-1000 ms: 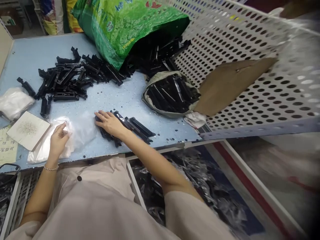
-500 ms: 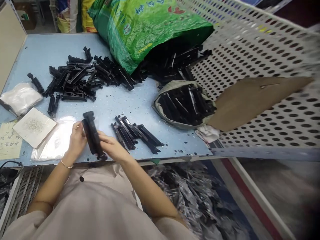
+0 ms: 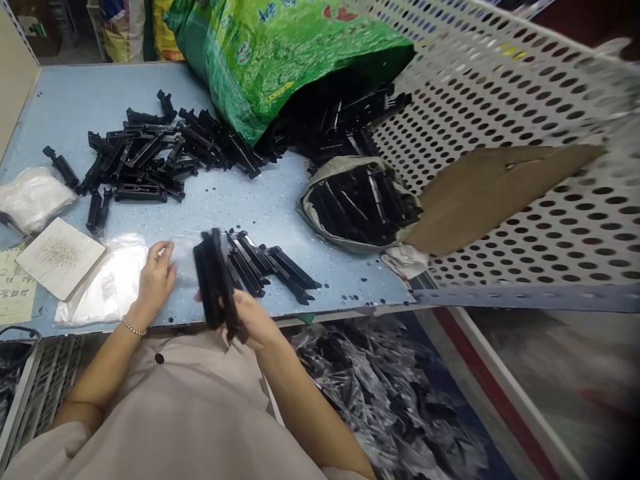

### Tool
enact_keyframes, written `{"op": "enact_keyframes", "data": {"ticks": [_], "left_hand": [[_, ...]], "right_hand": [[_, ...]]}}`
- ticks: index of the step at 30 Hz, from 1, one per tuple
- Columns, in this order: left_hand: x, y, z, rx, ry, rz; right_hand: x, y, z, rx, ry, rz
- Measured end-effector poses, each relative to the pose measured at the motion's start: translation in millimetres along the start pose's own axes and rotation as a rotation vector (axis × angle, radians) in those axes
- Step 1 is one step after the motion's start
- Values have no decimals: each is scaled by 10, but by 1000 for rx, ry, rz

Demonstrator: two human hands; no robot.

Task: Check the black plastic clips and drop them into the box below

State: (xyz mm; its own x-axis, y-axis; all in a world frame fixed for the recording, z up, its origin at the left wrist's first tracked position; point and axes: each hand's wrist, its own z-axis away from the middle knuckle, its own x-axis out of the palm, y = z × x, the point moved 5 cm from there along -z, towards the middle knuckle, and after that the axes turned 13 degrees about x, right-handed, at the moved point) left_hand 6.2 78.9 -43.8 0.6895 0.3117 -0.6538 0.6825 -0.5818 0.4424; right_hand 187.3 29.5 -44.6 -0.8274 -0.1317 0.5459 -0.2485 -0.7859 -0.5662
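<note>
And the bundle of long, ridged black plastic parts [image 3: 213,280] has swung away from the left grip [image 3: 156,277], where both had it a moment ago! Now it's all in the right grip [image 3: 256,320], closed around it, tilted above the near edge of the speckled pale-blue desk [image 3: 215,200]. The left one is off the parts, fingers curled beside a thin, see-through plastic film [image 3: 184,257]; whether it pinches that, I can't tell. So the right side alone carries the load, just beside the slanting row of loose black parts [image 3: 287,267].
</note>
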Motion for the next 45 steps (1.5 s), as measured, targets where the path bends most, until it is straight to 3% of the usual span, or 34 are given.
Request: {"op": "enact_keyframes", "data": {"ticks": [2,5,9,12,15,18,22,24,26,31,35,39,45], "left_hand": [[16,37,12,-4,50,39],[29,33,41,-28,81,92],[103,-89,48,-117,-8,194],[177,-158,21,-108,-99,382],[175,-219,11,-92,-133,474],[116,-205,45,-51,-143,379],[99,124,152,135,-134,120],[153,343,221,265,-151,71],[193,439,262,300,-157,67],[51,102,163,-48,4,130],[-28,-36,44,-193,59,229],[45,-70,69,-268,36,251],[256,-330,290,-435,-29,297]], "right_hand": [[89,175,-14,100,-74,-21],[93,299,-41,126,-98,-46],[55,363,21,192,-235,-2],[25,396,39,267,-325,-60],[-47,402,-23,295,-275,-218],[-110,390,-103,262,-176,-308],[-163,292,-241,62,0,-264],[-176,202,-291,-62,72,-233],[-173,108,-297,-147,100,-185],[-95,58,-184,-31,-41,-81],[-79,139,-167,57,-141,-151],[-131,272,-301,174,-230,-322],[-208,410,-492,303,-319,-529]]}}
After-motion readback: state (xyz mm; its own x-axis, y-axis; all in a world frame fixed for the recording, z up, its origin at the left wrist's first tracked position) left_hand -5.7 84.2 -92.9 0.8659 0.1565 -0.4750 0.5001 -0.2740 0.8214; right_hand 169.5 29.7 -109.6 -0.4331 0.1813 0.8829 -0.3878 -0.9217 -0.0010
